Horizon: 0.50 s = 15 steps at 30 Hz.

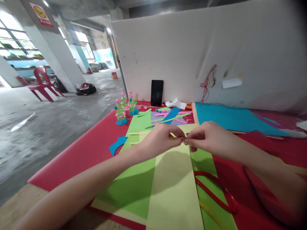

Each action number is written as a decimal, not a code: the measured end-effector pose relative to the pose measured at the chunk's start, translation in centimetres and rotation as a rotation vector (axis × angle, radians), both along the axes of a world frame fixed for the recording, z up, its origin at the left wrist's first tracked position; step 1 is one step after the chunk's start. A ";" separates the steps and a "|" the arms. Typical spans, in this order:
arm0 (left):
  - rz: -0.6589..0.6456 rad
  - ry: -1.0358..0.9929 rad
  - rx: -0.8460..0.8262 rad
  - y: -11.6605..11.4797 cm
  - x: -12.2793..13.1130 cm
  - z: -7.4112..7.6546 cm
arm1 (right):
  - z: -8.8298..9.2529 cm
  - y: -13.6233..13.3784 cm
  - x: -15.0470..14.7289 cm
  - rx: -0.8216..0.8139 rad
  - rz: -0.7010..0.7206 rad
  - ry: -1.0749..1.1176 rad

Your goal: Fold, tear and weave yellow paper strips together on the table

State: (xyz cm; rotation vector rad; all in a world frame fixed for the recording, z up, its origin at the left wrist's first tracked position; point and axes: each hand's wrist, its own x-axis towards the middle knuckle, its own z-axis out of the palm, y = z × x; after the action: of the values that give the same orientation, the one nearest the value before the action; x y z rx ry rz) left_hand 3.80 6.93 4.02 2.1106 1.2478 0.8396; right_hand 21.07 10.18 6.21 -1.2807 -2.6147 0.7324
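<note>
My left hand (165,137) and my right hand (203,137) meet above the papers, thumbs and fingertips pinched together at nearly the same spot. Whatever sits between the fingertips is too small and hidden to name. Beneath them lies a pale yellow paper sheet (176,191), on top of green paper (129,191). Just beyond the hands are cut paper strips in green, pink and blue, among them a blue strip (173,114). To the right of the yellow sheet rests a red looped handle (232,207), resembling that of scissors.
Small green spiral paper trees (121,113) with pink stars stand at the back left. A black phone (157,92) leans against the white panel (182,54). Blue paper (230,119) lies at the right, a blue offcut (117,145) at the left. A yellow tape (211,214) is near the front.
</note>
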 end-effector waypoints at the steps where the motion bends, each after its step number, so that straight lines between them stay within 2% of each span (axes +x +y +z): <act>1: 0.006 0.004 -0.008 0.0 0.0 0.0 | -0.1 0.0 -0.1 0.004 -0.005 -0.002; 8: -0.002 -0.001 -0.045 0.1 -0.1 0.1 | 0.7 0.1 0.2 -0.014 -0.004 -0.030; 13: 0.117 -0.036 -0.031 2.4 -2.4 -0.7 | 1.8 0.9 1.8 0.014 -0.059 -0.019; 15: 0.120 -0.106 -0.086 3.3 -3.1 -1.0 | 2.3 1.0 2.1 0.020 -0.094 0.001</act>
State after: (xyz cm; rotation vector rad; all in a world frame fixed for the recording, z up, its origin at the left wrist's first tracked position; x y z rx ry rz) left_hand 0.67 10.18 3.05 1.9134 1.3404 0.9203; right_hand 23.19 11.14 8.49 -1.3863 -2.5342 0.6892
